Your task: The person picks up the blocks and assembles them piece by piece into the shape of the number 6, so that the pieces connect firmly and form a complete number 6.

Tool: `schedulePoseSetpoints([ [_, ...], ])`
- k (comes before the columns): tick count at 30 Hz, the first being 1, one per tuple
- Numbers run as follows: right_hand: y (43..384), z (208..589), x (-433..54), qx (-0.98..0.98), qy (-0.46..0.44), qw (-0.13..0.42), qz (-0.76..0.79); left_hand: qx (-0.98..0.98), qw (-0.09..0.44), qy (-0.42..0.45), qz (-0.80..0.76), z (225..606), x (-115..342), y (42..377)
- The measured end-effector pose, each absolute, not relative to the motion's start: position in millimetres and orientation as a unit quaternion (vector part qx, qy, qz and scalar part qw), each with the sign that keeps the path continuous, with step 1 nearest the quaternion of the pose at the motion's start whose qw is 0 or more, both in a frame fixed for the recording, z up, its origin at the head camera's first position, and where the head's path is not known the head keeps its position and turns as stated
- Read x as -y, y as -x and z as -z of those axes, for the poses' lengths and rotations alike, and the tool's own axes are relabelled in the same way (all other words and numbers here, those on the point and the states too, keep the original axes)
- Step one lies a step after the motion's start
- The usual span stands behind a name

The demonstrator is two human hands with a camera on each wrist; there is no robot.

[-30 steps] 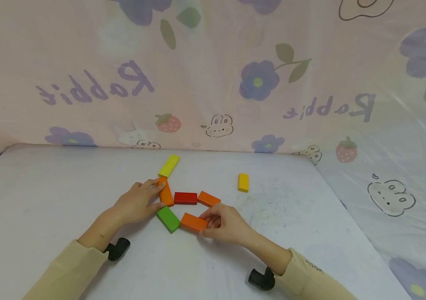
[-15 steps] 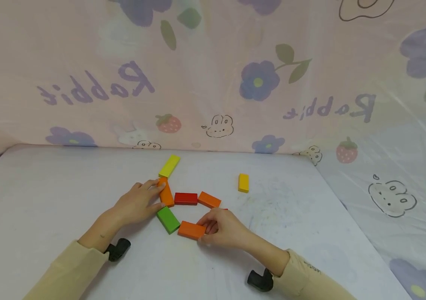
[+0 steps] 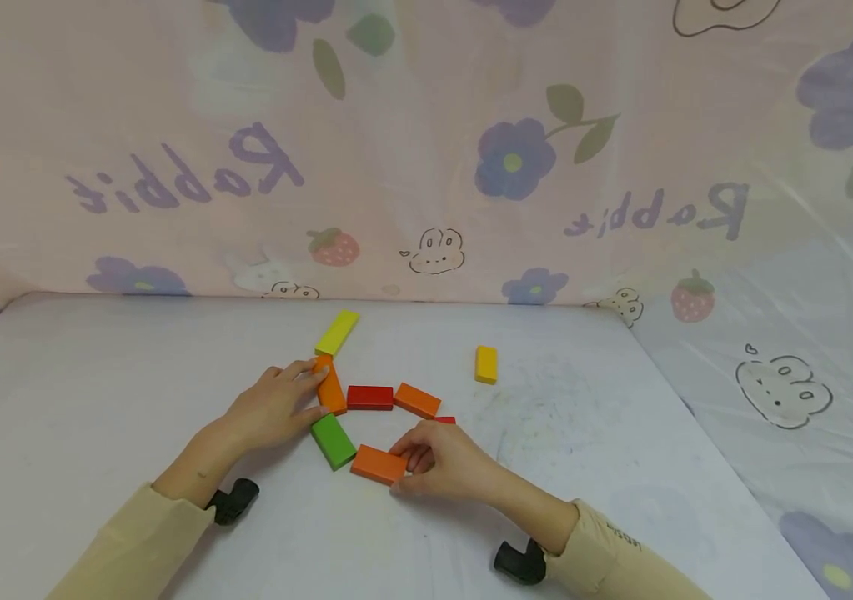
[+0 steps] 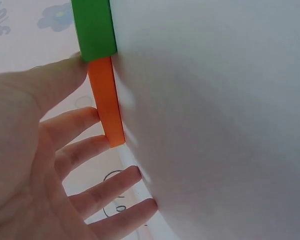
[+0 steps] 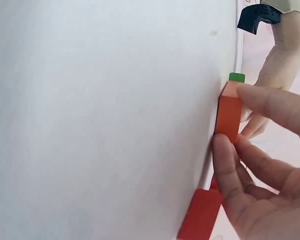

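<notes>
In the head view my left hand (image 3: 270, 407) rests against the left side of an orange block (image 3: 332, 389). Its thumb tip lies where that block meets a green block (image 3: 333, 442), and two of its fingertips touch the orange side in the left wrist view. With thumb and fingertips my right hand (image 3: 450, 460) pinches the ends of another orange block (image 3: 377, 464) at the near side. The left end of this held block sits right at the green block's lower corner. A red block (image 3: 369, 397) and a third orange block (image 3: 417, 400) form the far side of the curve.
A second red block (image 3: 445, 420) is mostly hidden behind my right hand. One yellow-green block (image 3: 337, 333) extends from the left orange block toward the back. Apart from the others lies a yellow block (image 3: 486, 364). Printed cloth (image 3: 396, 167) hangs behind the white table (image 3: 133, 375).
My right hand has shifted the near orange block slightly left and toward me, turning it a little. The second red block now shows behind that hand. My left hand stays in place.
</notes>
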State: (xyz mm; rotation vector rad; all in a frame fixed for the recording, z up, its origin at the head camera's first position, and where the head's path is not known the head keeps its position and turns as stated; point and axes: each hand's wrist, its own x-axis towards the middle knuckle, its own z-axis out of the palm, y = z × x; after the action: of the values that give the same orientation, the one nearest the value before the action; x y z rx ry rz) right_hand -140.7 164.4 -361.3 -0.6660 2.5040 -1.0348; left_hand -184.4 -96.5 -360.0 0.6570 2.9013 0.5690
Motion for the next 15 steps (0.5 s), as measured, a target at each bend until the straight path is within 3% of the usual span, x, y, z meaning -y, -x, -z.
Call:
schedulePoseSetpoints([
  [9, 139.8, 358.9, -163.9, -0.880, 0.238, 0.177, 0.372, -0.956, 0.055, -0.217, -0.191, 360.6, 97.1, 184.4],
  [15, 144.4, 355.8, -171.2, -0.881, 0.237, 0.150, 0.382, -0.954, 0.051, -0.222, -0.198, 360.6, 97.5, 183.6],
])
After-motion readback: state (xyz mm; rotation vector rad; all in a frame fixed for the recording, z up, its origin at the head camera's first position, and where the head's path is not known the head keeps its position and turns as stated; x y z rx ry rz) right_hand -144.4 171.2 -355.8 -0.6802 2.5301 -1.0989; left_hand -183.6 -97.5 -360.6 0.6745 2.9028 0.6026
